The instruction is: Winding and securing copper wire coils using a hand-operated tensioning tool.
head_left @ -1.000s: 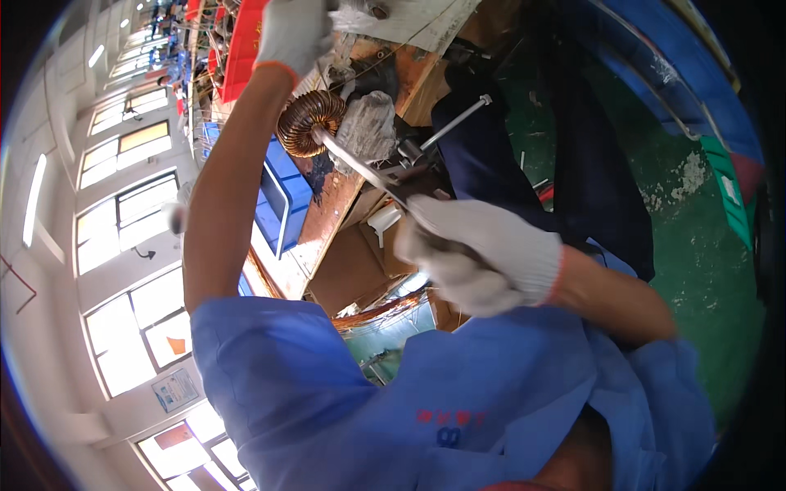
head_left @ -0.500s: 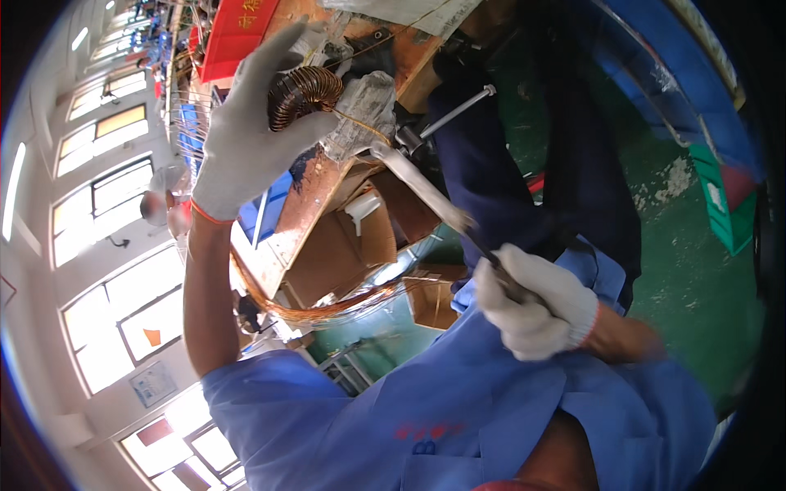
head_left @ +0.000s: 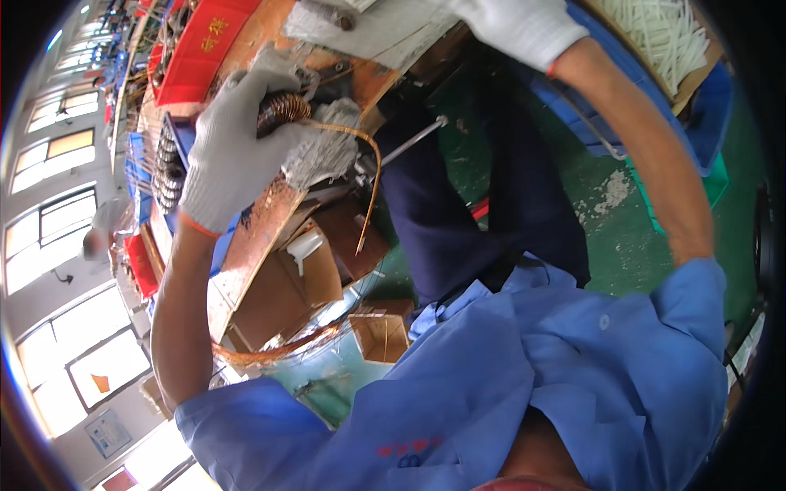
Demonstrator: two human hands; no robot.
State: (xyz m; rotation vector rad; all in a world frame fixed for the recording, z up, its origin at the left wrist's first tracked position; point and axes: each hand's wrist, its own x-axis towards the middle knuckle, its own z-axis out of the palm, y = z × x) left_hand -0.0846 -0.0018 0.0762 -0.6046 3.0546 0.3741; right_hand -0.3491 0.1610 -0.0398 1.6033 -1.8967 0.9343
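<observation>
My left hand (head_left: 237,143), in a white knit glove, is closed around a ring coil (head_left: 286,108) wound with copper wire. The coil rests against a lumpy grey-wrapped block (head_left: 323,151) at the bench edge. From the coil a thick copper wire end (head_left: 377,168) arches over the block and hangs down, its tip free. My right hand (head_left: 528,29), also gloved, reaches across to the upper edge, above the far side of the bench. Its fingers are mostly cut off by the frame, so what it holds cannot be seen.
A metal rod (head_left: 409,139) sticks out from the bench edge towards my legs. Below stand cardboard boxes (head_left: 282,282) and a bundle of copper wire (head_left: 278,356). At the right are a blue bin (head_left: 712,123), white strips (head_left: 659,37) and a green bin (head_left: 708,192).
My right hand has swung up from near my waist to the far edge; the long white-wrapped tool it held is out of sight. The copper wire end now hangs downward. My left hand stays on the coil.
</observation>
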